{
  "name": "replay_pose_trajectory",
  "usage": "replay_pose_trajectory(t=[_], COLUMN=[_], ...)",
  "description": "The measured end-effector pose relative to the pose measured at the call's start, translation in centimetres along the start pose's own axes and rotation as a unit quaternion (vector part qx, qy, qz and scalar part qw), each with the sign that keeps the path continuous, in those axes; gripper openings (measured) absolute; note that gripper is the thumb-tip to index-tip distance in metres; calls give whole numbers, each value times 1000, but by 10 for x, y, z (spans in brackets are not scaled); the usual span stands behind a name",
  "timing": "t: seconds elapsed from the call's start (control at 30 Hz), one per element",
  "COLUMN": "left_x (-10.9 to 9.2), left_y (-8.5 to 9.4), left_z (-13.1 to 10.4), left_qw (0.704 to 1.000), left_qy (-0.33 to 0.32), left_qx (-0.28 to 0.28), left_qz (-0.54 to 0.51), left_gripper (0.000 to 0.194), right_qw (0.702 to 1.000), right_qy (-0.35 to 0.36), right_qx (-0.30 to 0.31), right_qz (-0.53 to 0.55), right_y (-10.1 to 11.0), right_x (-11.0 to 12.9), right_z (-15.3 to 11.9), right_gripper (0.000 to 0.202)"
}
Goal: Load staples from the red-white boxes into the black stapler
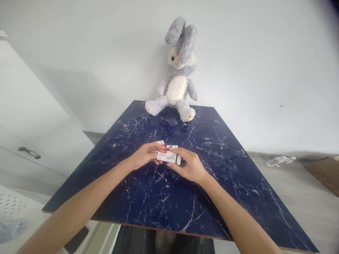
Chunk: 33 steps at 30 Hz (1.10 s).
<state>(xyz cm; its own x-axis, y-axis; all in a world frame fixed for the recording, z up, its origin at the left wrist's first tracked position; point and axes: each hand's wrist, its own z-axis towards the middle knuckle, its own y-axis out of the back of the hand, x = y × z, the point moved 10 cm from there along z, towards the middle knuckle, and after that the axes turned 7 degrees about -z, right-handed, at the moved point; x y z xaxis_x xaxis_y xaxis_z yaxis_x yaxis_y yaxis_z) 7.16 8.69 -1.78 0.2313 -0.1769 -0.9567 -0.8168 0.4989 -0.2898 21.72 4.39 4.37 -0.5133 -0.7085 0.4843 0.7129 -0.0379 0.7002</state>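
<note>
Over the middle of the blue marbled table [169, 197], a small white cardboard box [166, 156] with a red patch and grey print is held between both hands. My left hand [144, 155] is closed on the box's left end, thumb in front and fingers behind. At the other end my right hand [191, 164] grips it, thumb low and fingers along the top. The box's right end shows a white flap. Just behind the box, a white and red piece [160, 143] and a pale printed edge [173, 146] show; what they belong to is partly hidden.
A grey plush rabbit [177, 90] sits at the table's far edge against the white wall. To the left stands a white cabinet with a dark handle [29, 152]. On the floor at right lie a clear plastic bottle [280, 161] and brown cardboard [324, 173].
</note>
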Motion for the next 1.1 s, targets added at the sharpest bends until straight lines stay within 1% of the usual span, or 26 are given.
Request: replay_pose_trajectory(t=[0.13,0.23,0.33,0.43,0.53,0.63,0.8,0.97,1.1], left_x=[-4,-13,-22,-27,-25,-19,-17,-15,-12], left_y=[6,12,18,20,21,20,17,20,25], left_z=[1,0,0,-1,0,0,1,2,3], left_qw=[999,998,996,994,994,996,997,997,996], left_qy=[-11,-24,-53,-70,-67,-53,-45,-40,-38], left_qx=[-33,-47,-55,-52,-53,-55,-57,-56,-65], left_qz=[3,-25,-56,-65,-61,-47,-40,-43,-43], left_gripper=[26,23,20,19,18,20,20,19,21], right_qw=[1000,1000,999,998,996,994,995,998,997], right_qy=[2,-14,-30,-16,0,5,19,8,-20], right_qx=[-7,-17,-34,-63,-85,-93,-74,-48,-62], right_qz=[-1,-8,-19,-20,-36,-60,-69,-45,-31], right_y=[2,7,13,20,25,25,22,20,23], right_x=[0,-6,-10,-7,-2,-1,3,4,-3], right_z=[0,0,0,1,1,1,3,7,7], right_gripper=[46,43,39,35,26,18,10,10,11])
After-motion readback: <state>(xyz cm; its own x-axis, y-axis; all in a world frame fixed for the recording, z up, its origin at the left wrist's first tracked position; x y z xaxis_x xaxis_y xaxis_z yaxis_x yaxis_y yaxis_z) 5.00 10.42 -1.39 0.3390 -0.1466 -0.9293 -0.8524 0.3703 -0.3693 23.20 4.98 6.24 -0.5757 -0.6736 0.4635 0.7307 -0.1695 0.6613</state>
